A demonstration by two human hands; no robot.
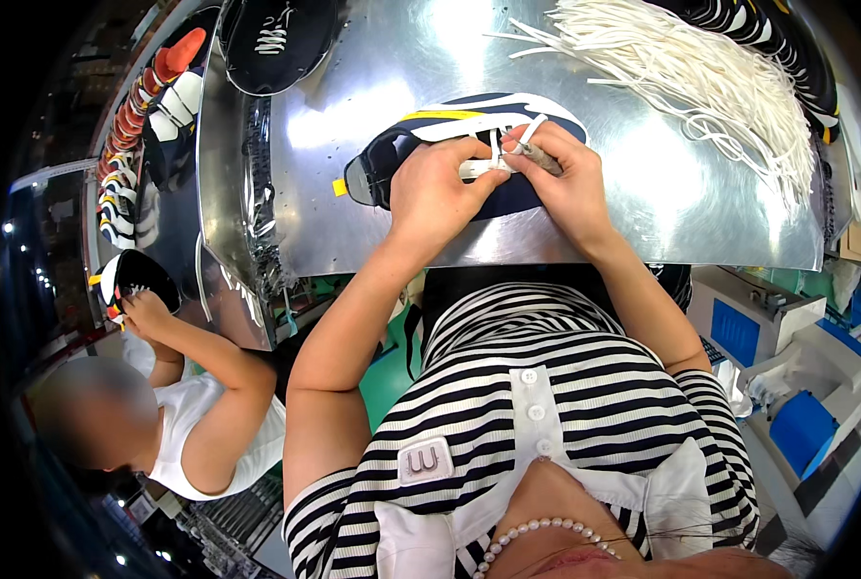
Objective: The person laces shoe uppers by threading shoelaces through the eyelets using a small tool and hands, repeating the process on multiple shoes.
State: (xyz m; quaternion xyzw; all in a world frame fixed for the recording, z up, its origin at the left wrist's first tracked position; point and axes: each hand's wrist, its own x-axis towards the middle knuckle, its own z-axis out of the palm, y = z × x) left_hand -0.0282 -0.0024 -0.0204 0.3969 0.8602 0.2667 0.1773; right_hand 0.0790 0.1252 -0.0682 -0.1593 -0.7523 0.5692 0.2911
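A dark navy shoe upper with white and yellow stripes lies on its side on the metal table, its heel and yellow pull tab to the left. My left hand is closed over its near side, thumb and forefinger pinching at the lacing edge. My right hand works close beside it, fingers pinched around a white shoelace that sticks up from the eyelets. Pale wraps cover some fingertips of both hands. Exactly how the lace passes through the eyelets is hidden by my fingers.
A thick bundle of white laces spreads over the table's far right, beside a row of dark uppers. Another black upper lies far left. At left, a co-worker's hand holds a shoe upper; stacked red and white uppers stand beyond.
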